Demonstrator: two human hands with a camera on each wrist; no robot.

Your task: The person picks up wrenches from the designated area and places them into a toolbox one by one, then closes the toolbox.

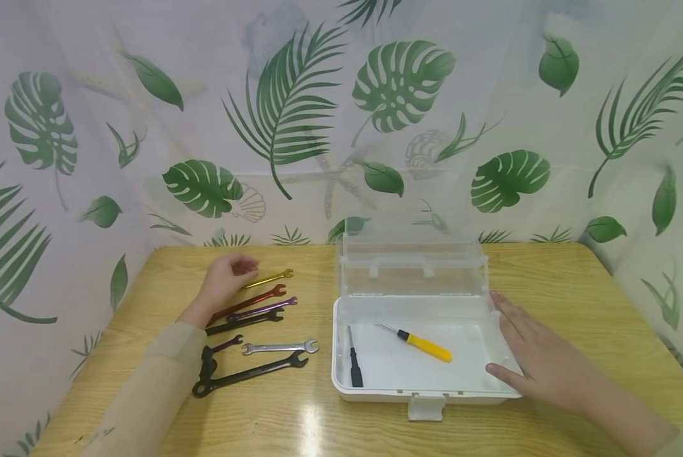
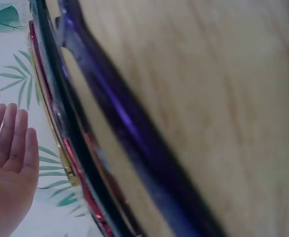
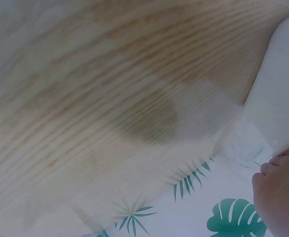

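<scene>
My left hand (image 1: pixel 224 276) is at the back left, fingers loosely extended, by the near end of the gold wrench (image 1: pixel 271 278); in the left wrist view its fingers are apart from the wrenches. Toward the front lie a red wrench (image 1: pixel 261 296), a purple wrench (image 1: pixel 267 309) and a black wrench (image 1: pixel 247 324). The white toolbox (image 1: pixel 336 355) stands with its transparent lid (image 1: pixel 412 246) raised. My right hand (image 1: pixel 541 362) rests along its right side, thumb at the front corner. Inside lie a yellow-handled screwdriver (image 1: pixel 428 348) and a black-handled screwdriver (image 1: pixel 355 371).
Farther front on the wooden table (image 1: pixel 261 428) are a silver wrench (image 1: pixel 281 348), a small dark-red wrench (image 1: pixel 227 344) and a large black wrench (image 1: pixel 252 377). The toolbox latch (image 1: pixel 425 408) hangs at the front. A leaf-print cloth (image 1: pixel 318 114) stands behind the table.
</scene>
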